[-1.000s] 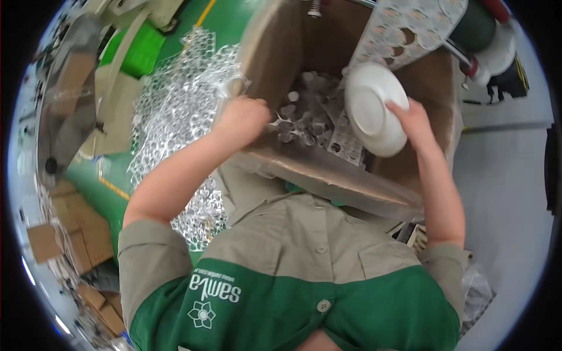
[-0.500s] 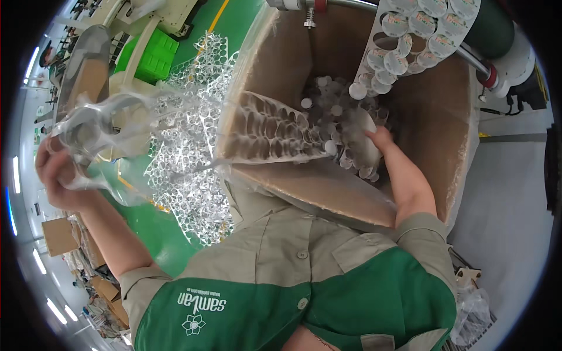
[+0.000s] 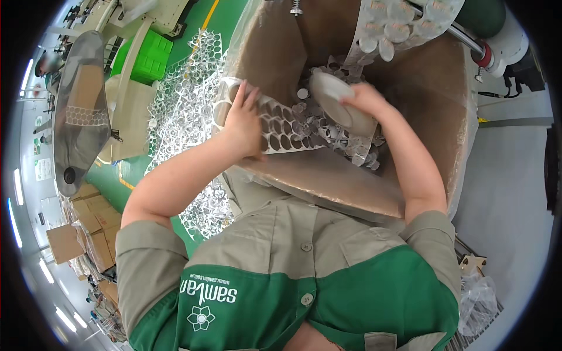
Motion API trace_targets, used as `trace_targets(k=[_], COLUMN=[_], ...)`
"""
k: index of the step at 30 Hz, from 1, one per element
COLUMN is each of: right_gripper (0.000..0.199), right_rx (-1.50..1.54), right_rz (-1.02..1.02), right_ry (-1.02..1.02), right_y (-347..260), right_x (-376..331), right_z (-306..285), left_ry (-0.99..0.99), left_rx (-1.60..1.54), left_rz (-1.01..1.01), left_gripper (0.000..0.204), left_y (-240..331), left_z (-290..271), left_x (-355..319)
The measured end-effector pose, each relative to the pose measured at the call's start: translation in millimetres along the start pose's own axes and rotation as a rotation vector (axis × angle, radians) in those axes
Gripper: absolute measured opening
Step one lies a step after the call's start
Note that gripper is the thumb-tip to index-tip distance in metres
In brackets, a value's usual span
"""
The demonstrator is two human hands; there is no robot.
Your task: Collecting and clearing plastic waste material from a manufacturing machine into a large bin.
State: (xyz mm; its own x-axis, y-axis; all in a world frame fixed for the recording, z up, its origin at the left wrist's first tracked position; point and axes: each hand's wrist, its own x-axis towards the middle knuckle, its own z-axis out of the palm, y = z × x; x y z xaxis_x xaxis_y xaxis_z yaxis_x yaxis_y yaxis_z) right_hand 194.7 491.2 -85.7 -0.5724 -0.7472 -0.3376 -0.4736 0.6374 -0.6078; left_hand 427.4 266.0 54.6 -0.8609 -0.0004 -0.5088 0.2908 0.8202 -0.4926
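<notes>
My left hand (image 3: 243,120) lies over a clear plastic sheet (image 3: 284,128) punched with rows of round holes, its fingers stretched apart near the sheet's far edge. The sheet extends from the left rim into a large, brown-walled box (image 3: 433,134) and bends down inside. In my right hand (image 3: 366,100) is a shallow, whitish oval dish (image 3: 331,93), gripped by its right edge and tilted above loose clear discs (image 3: 363,153) at the box's bottom. Slight blur softens both hands.
A plastic web of printed discs (image 3: 398,26) hangs into the box at upper right, beside a metal bar (image 3: 462,38) and roller. Left of the box, scrap perforated sheets (image 3: 181,117) are heaped on the green floor. Farther left stand a green crate (image 3: 152,55) and cardboard boxes (image 3: 64,243).
My left hand has come right from far out on the left, where it held a torn web of plastic, to the sheet at the rim. My right hand has raised the dish leftward.
</notes>
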Motion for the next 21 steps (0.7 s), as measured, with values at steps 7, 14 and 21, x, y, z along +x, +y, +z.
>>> trace_targets(k=[7,14,21], right_gripper=[0.056,0.037,0.044], right_rx=[1.795,0.044,-0.321], right_rz=[-0.432,0.436,0.303], right_ry=[-0.477,0.028,-0.199], right_y=[-64,131,139], right_x=[-35,-31,-31], right_z=[-73,116,102], left_ry=[0.783,1.133,-0.184], left_rx=[-0.664,-0.398,-0.749], left_rz=[0.003,-0.257,-0.915], left_gripper=[0.025,0.009,0.059], left_y=[-35,-157,-216], left_z=[-24,-23,21], left_x=[-80,-239,-250])
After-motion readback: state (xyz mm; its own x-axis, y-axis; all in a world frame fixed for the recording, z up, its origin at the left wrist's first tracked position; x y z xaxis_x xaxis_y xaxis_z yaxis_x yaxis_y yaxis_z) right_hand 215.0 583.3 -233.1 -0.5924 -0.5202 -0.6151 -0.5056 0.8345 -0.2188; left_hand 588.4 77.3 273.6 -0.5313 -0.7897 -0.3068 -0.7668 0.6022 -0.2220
